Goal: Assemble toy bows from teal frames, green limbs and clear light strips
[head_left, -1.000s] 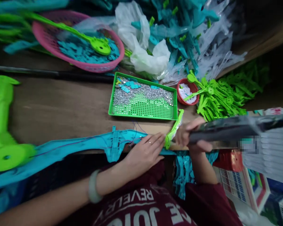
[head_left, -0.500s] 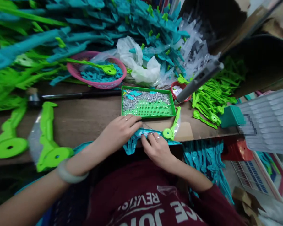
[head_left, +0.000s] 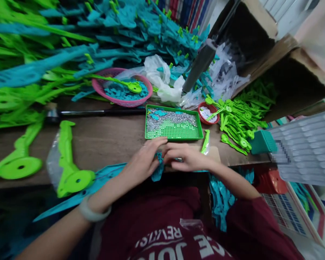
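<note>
Both hands [head_left: 167, 159] on jagged teal plastic pc [head_left: 158, 169]

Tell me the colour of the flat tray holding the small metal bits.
Green tray, best seen in the head view.

I wear a dark maroon T-shirt with short sleeves that end above the elbow, leaving my forearms bare. Large white block letters run across its chest, seen upside down from my own view and partly cut off by the lower edge. A small clear scrap of plastic lies on the shirt just above the lettering. A smooth, pale bangle circles my left wrist. A thin ring sits on one finger of my left hand [head_left: 144, 160]; my right hand [head_left: 185, 159] is blurred.
</note>
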Available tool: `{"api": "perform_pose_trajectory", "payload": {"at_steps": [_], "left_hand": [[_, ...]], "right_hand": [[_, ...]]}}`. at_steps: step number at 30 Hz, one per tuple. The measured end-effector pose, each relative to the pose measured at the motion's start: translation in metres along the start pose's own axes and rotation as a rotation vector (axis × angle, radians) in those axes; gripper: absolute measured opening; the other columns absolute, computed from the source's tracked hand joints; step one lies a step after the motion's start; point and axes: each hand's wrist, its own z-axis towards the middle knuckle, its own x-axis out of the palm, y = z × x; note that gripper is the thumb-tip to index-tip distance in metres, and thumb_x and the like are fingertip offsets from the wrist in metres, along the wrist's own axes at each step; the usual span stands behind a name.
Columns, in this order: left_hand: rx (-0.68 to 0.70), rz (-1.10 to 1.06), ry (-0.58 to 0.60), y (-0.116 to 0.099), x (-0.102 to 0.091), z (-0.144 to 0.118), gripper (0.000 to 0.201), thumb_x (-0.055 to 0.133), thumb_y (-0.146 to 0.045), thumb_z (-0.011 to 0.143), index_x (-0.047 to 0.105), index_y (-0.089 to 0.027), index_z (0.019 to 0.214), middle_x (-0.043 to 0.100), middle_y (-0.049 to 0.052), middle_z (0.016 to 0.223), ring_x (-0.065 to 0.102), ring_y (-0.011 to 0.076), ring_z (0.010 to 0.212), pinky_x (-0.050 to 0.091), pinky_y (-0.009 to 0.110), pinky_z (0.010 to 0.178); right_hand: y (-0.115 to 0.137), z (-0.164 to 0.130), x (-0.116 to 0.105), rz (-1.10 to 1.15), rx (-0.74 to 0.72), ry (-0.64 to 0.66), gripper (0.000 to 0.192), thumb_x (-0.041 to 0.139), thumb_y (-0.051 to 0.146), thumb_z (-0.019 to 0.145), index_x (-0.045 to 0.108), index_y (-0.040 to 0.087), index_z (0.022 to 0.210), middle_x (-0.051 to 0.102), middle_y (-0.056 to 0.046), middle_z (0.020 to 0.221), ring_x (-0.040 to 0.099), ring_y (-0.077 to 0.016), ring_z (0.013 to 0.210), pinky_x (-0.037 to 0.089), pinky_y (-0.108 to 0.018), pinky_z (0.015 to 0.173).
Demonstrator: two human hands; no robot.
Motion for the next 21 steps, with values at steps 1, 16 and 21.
{"api": "perform_pose_trajectory", "payload": {"at_steps": [1,16,21], "left_hand": [[-0.027,-0.059,0.064,0.001,-0.001,0.002,0.036,0.045,-0.014,0.091,0.054,-0.017,0.126,0.065,0.012,0.125,0.063,0.0245,0.117,0.055,0.042,0.101],[0.135,0.347,0.296,-0.005,-0.025,0.030,0.022,0.045,-0.013,0.096,0.067,-0.018,0.097,0.067,0.007,0.091,0.066,0.0215,0.079,0.053,0.032,0.069],[-0.008,0.133,0.032,-0.018,-0.034,0.028,0.028,0.035,-0.026,0.103,0.062,-0.019,0.109,0.068,0.008,0.105,0.067,0.0217,0.093,0.055,0.034,0.080]], "right_hand": [[-0.005,0.009,-0.010,0.104,0.003,0.077,0.010,0.054,0.010,0.094,0.060,0.015,0.089,0.064,-0.006,0.098,0.063,-0.0129,0.092,0.054,-0.025,0.081],[0.056,-0.003,0.031,-0.703,-0.477,0.059,0.033,0.038,0.011,0.101,0.069,0.008,0.093,0.069,-0.013,0.093,0.066,-0.0209,0.080,0.048,-0.035,0.062],[0.035,-0.012,0.028,-0.387,-0.110,-0.070,0.024,0.043,0.010,0.099,0.066,0.014,0.095,0.068,-0.010,0.094,0.061,-0.0178,0.080,0.050,-0.030,0.063]]}}
